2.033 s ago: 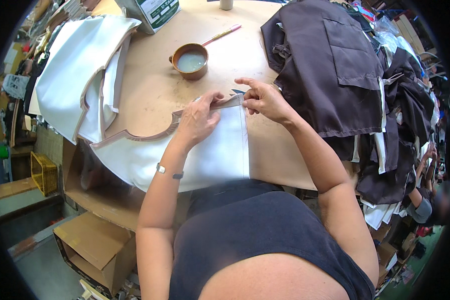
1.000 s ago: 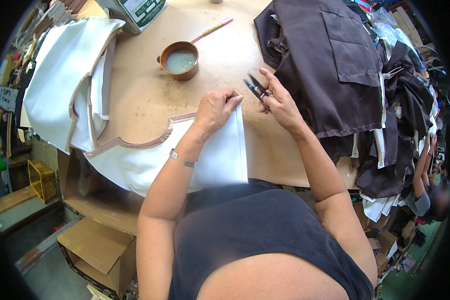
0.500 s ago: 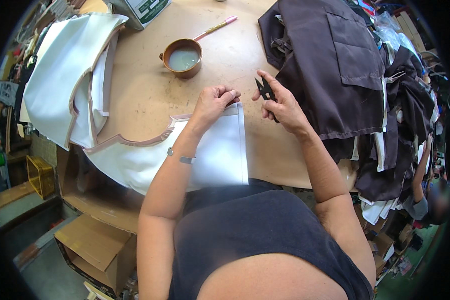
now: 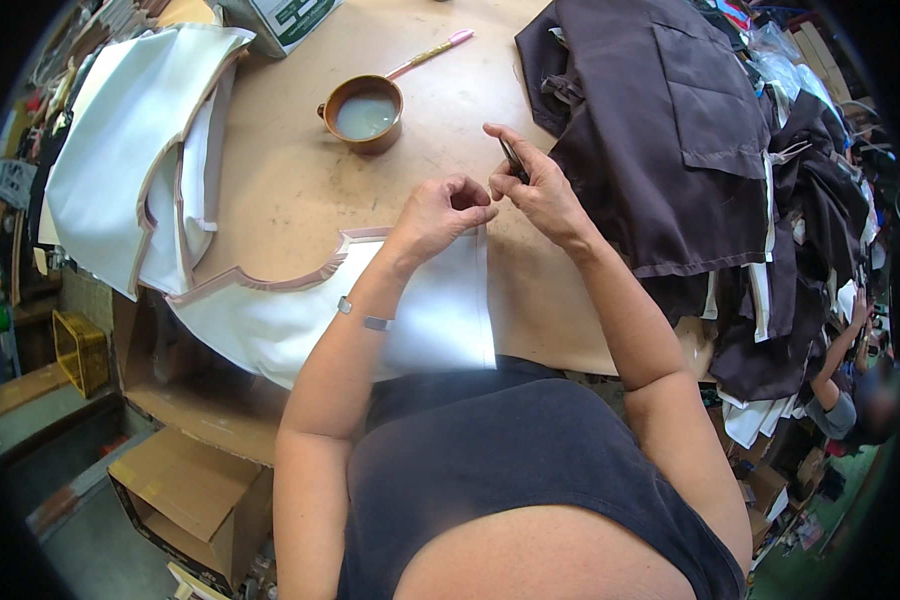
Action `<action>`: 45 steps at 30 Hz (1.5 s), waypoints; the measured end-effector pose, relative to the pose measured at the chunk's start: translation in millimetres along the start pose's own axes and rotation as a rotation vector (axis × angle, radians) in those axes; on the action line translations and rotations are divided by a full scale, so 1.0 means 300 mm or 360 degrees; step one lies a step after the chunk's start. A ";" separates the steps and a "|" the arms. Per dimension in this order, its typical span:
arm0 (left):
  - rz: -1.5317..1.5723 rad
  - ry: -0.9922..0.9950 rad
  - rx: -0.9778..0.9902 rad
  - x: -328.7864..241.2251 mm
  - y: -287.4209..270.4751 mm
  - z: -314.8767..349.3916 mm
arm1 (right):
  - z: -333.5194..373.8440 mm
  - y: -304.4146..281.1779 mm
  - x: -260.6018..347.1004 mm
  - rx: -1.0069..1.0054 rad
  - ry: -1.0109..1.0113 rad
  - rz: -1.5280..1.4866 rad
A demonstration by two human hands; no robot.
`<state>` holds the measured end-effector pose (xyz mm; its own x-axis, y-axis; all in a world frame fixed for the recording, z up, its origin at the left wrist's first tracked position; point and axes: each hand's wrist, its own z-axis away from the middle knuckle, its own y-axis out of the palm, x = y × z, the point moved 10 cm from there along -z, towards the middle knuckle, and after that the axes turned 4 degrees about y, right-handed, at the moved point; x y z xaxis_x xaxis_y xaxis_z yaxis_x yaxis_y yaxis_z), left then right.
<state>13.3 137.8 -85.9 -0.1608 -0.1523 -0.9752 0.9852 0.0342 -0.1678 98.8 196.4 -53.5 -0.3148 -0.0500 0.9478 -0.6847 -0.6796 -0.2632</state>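
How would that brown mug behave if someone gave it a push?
Cloudy liquid stands inside the mug, so a quick push would probably make it slosh. The mug looks broad and low, upright on the table, so a gentle nudge would likely slide rather than tip it. Its handle should offer a fair grip.

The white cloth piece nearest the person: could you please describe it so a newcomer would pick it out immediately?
On the tan table, look to the near edge, in front of the dark top. The white cloth piece there has a curved, brown-trimmed far edge. Unlike the white pieces farther left, it has the left hand over its far right corner.
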 end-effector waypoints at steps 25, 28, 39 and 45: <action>0.0510 0.0195 -0.0683 0.022 -0.121 0.032 | 0.016 0.078 0.084 0.0169 0.0013 0.1615; 0.0738 0.0198 -0.0734 -0.001 -0.176 0.081 | 0.029 0.038 0.053 -0.0018 -0.0095 0.1225; 0.0735 0.0194 -0.0703 0.029 -0.192 0.118 | 0.066 0.074 0.167 0.0061 -0.0094 0.1219; 0.0686 0.0173 -0.0667 0.003 -0.157 0.108 | 0.076 0.134 0.262 0.0096 -0.0239 0.1885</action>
<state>-31.5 104.0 -74.1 0.2201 0.0628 -0.9735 0.8596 0.4593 0.2240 61.6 148.3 14.6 -0.6465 -0.7510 0.1341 0.0126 -0.1863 -0.9824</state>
